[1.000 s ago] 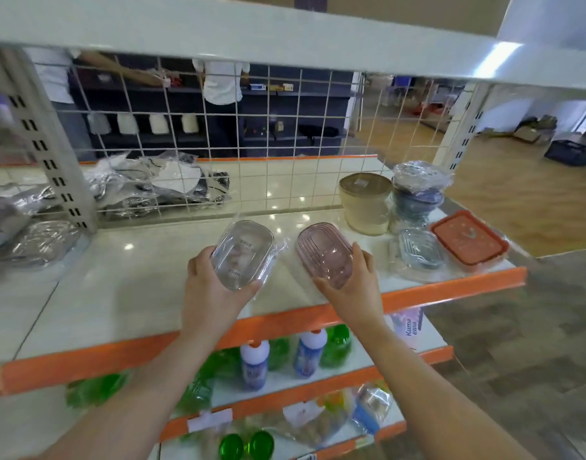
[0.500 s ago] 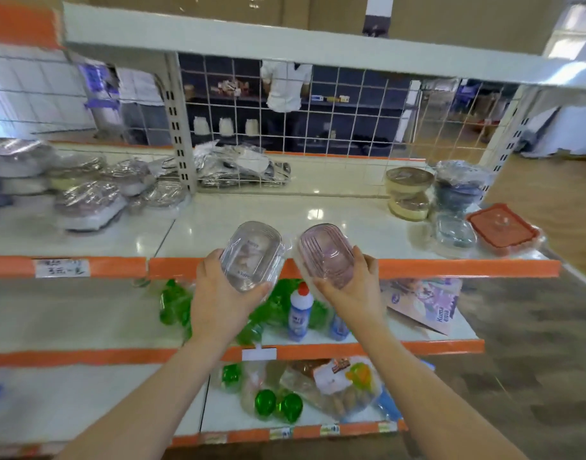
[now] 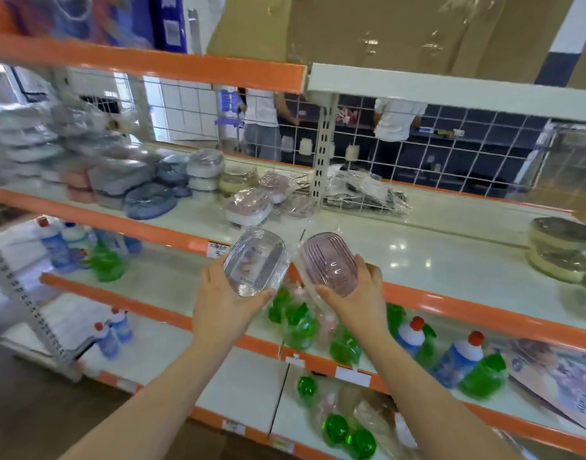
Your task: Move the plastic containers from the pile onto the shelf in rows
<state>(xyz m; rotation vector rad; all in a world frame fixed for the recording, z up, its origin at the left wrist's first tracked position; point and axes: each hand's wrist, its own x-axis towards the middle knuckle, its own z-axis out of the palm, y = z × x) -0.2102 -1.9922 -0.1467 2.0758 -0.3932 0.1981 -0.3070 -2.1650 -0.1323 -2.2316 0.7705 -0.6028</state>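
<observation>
My left hand (image 3: 223,302) grips a clear oval plastic container (image 3: 254,261) in front of the shelf edge. Beside it, my right hand (image 3: 358,298) grips a pink oval plastic container (image 3: 329,262). Both are held up side by side, a little apart, in front of the white shelf (image 3: 434,247) with its orange front edge. A pile of wrapped plastic containers (image 3: 132,177) in grey, blue and pink lies on the left part of the same shelf level.
Stacked cream round containers (image 3: 564,249) sit at the far right of the shelf. Wrapped packets (image 3: 364,192) lie against the wire mesh back. Green and blue bottles (image 3: 451,356) fill the lower shelves. People stand behind the mesh.
The view has swung left and back from the shelf; the pile at the left has come into view. Both hands still hold their containers, carried leftward along the shelf front.
</observation>
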